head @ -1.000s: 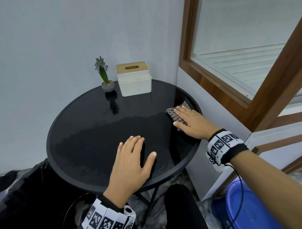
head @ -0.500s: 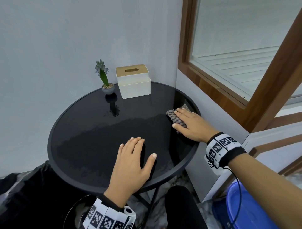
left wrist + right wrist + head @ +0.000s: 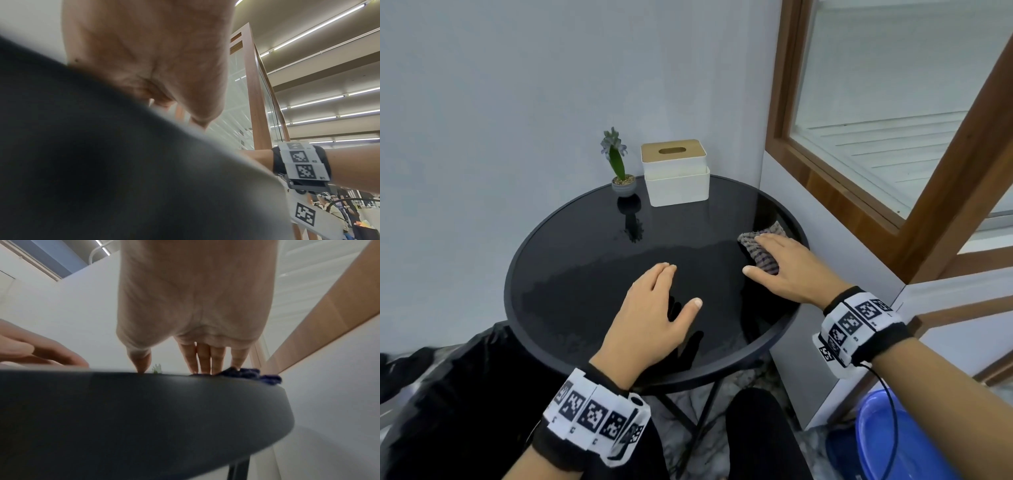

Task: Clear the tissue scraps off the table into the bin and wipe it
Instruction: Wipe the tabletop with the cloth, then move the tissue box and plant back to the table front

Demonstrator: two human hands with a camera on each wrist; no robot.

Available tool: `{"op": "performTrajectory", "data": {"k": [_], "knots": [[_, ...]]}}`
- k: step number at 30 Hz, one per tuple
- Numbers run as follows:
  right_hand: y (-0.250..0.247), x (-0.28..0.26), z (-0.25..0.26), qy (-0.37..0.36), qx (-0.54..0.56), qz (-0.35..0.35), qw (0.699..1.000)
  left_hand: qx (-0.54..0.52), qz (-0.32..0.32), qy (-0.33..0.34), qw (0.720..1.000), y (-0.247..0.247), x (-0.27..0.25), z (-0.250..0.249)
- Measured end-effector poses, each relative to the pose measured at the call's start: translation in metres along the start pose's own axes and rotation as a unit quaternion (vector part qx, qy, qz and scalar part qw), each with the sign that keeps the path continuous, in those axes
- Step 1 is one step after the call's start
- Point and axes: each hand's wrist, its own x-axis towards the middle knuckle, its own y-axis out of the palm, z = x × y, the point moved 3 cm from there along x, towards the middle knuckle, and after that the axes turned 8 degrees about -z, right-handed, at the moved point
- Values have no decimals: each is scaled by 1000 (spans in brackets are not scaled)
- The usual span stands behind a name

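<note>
A round black glass table stands in a corner. My right hand lies flat on a grey-purple knitted cloth near the table's right edge, fingers straight and pressing it down. The right wrist view shows the cloth under those fingertips at the table rim. My left hand rests flat on the glass at front centre, fingers straight, holding nothing. In the left wrist view the left hand shows above the blurred dark rim. No tissue scraps show on the table.
A white tissue box with a wooden lid and a small potted plant stand at the table's back. A black bin bag lies at lower left. A blue plastic tub sits on the floor at right, below the wood-framed window.
My right hand has drawn the cloth a little toward me along the table's right edge. The left hand has stayed in place on the glass.
</note>
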Motion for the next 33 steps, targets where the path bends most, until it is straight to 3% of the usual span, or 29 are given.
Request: {"op": "performTrajectory", "data": {"k": [7, 16, 33], "knots": [[-19, 5, 25, -22, 8, 9, 1000, 10, 41, -11, 999, -24, 22, -2], [-33, 45, 57, -43, -9, 25, 999, 53, 32, -18, 998, -43, 86, 10], [-26, 204, 53, -4, 8, 7, 1000, 67, 13, -72, 995, -7, 250, 62]]}}
